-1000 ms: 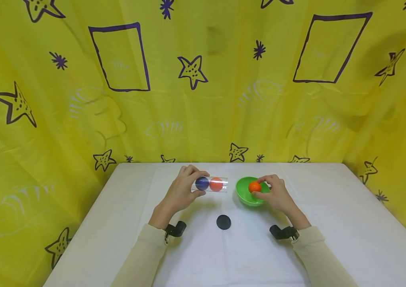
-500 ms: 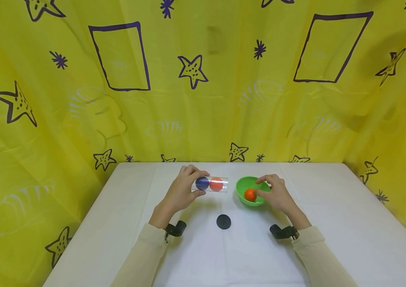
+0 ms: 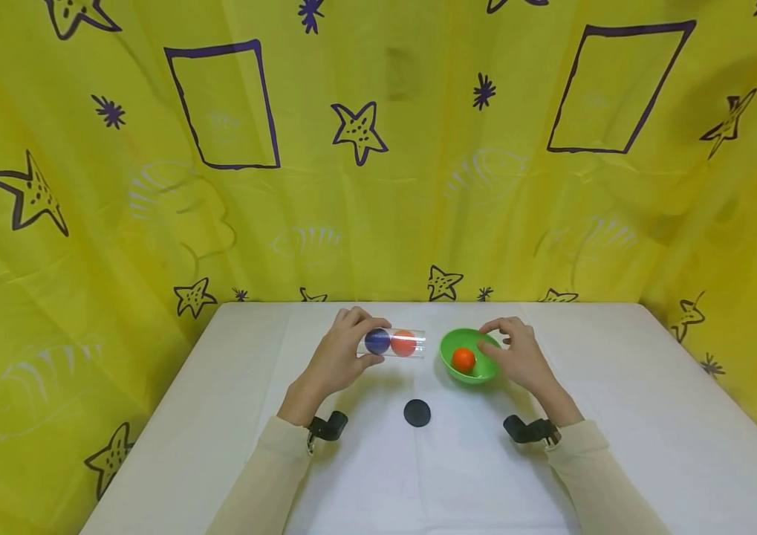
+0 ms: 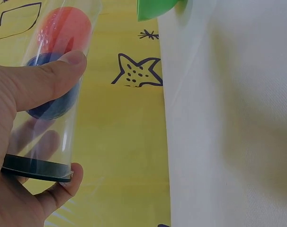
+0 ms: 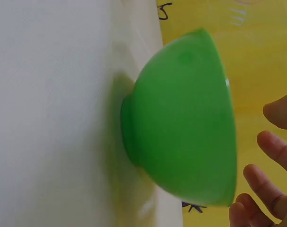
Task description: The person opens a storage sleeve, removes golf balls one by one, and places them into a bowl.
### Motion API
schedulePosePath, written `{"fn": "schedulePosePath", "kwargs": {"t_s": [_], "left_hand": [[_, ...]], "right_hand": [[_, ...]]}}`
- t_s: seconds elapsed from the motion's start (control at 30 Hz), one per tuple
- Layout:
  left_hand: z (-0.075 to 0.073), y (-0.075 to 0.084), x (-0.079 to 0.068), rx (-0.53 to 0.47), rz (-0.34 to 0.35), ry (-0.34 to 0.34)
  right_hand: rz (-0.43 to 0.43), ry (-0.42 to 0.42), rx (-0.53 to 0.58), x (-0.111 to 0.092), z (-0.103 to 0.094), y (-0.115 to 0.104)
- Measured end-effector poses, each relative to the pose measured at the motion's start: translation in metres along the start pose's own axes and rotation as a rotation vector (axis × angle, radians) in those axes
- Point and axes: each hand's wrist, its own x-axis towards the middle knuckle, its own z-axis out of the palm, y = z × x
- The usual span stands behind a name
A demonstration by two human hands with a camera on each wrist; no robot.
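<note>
My left hand (image 3: 339,357) grips a clear tube (image 3: 420,343), which lies sideways in the air with its open-looking end toward the bowl. Inside it a dark blue ball (image 4: 53,105) and an orange-red ball (image 4: 67,29) sit in a row. The left wrist view shows the tube's black end cap (image 4: 37,168) by the little finger. A green bowl (image 3: 448,343) stands to the right, holding an orange ball (image 3: 463,360). Over the bowl's right rim is my right hand (image 3: 520,362), thumb and fingers apart, with nothing between them. The ball is hidden in the right wrist view.
A black round disc (image 3: 417,413) lies on the white table (image 3: 411,483) in front of the hands. Behind the table's far edge hangs a yellow curtain (image 3: 405,215) with drawn stars, and it continues along both sides.
My right hand has let go of the orange ball, which dropped and rolled to the left in the bowl. That hand has since drawn slightly right. The left hand and tube stay put.
</note>
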Motion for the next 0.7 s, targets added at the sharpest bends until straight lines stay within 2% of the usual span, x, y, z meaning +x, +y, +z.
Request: {"fn": "schedulePosePath", "kwargs": {"t_s": [0.23, 0.37, 0.7], "left_hand": [[0.000, 0.001, 0.001, -0.002, 0.001, 0.003], [-0.001, 0.002, 0.000, -0.001, 0.000, 0.005], [-0.001, 0.004, 0.001, 0.004, 0.018, 0.017]], "right_hand": [[-0.070, 0.039, 0.010, -0.001, 0.000, -0.017], [-0.089, 0.032, 0.023, -0.004, 0.003, -0.027], [-0.183, -0.149, 0.113, -0.012, 0.018, -0.048]]}}
